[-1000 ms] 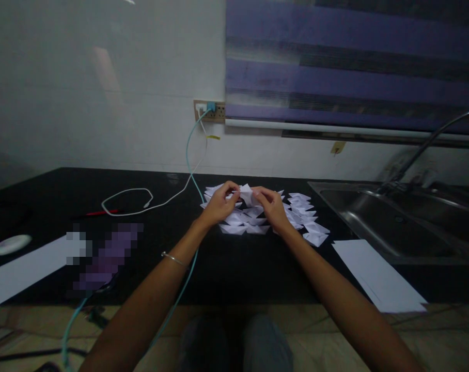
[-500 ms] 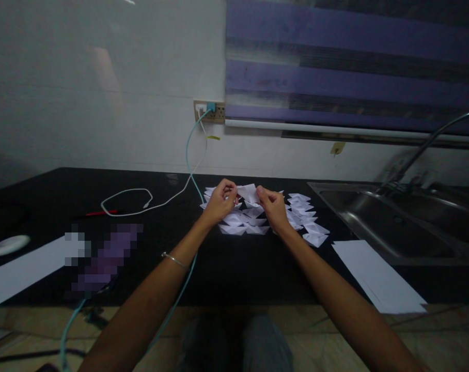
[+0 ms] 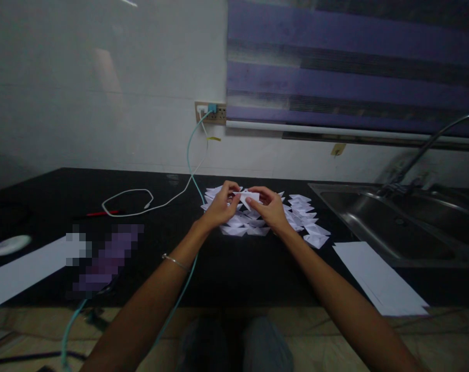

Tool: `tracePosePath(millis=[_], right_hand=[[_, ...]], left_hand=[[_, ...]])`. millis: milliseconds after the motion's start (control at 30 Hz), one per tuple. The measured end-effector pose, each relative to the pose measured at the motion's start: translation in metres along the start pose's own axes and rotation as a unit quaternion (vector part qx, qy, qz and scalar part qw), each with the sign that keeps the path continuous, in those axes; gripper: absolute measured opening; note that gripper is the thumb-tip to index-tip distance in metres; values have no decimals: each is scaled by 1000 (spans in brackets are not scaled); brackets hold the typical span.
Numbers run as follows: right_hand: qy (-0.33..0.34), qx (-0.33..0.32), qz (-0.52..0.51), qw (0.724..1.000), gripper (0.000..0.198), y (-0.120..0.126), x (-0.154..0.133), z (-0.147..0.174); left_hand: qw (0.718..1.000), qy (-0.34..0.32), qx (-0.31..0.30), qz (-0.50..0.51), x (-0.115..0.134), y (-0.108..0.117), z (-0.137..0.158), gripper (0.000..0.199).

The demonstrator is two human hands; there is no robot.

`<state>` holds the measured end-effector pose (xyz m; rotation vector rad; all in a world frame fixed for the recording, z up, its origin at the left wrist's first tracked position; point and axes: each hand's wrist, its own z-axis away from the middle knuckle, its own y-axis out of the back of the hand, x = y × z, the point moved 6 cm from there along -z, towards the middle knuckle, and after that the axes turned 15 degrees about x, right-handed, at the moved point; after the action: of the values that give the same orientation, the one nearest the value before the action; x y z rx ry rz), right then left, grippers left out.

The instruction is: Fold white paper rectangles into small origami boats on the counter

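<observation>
A small folded white paper (image 3: 251, 198) is held up between my two hands, above the dark countertop. My left hand (image 3: 223, 205) pinches its left end. My right hand (image 3: 268, 206) grips the right end, thumb in front and fingers curled behind. Below and behind them lie several folded paper boats (image 3: 245, 227) in close rows, partly hidden by my hands. More paper boats (image 3: 308, 219) form a group to the right of my right hand.
White paper sheets (image 3: 377, 279) lie at the front right, beside the steel sink (image 3: 358, 227). At left are a white cable (image 3: 128, 214), a red pen (image 3: 103, 213), a paper strip (image 3: 29, 271) and a white oval object (image 3: 10, 245). A teal cable (image 3: 191, 178) crosses the counter.
Both hands have shifted slightly on the folded paper. It was raised as a broader pointed shape and now sits lower and flatter, with my right fingers wrapped further round it.
</observation>
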<state>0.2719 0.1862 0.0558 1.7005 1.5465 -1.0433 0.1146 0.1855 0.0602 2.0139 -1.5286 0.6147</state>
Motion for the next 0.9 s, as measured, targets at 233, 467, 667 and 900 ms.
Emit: tracePosePath(millis=[233,467,667,900], right_hand=[[7,16,32,999,33,5,7,-3],[-5,-1,39,999,37,5,7,-3],[-17,-4,29,999,34,4,4,-2],[-47,24,3,999,31,4,5,-1]], left_hand=[[999,14,19,35,-1,-1,0,19],[998,43,30,43,-1,2,0,17],[997,66,29,34,3,1,1,18],[993,99,34,58,2,2,1,21]])
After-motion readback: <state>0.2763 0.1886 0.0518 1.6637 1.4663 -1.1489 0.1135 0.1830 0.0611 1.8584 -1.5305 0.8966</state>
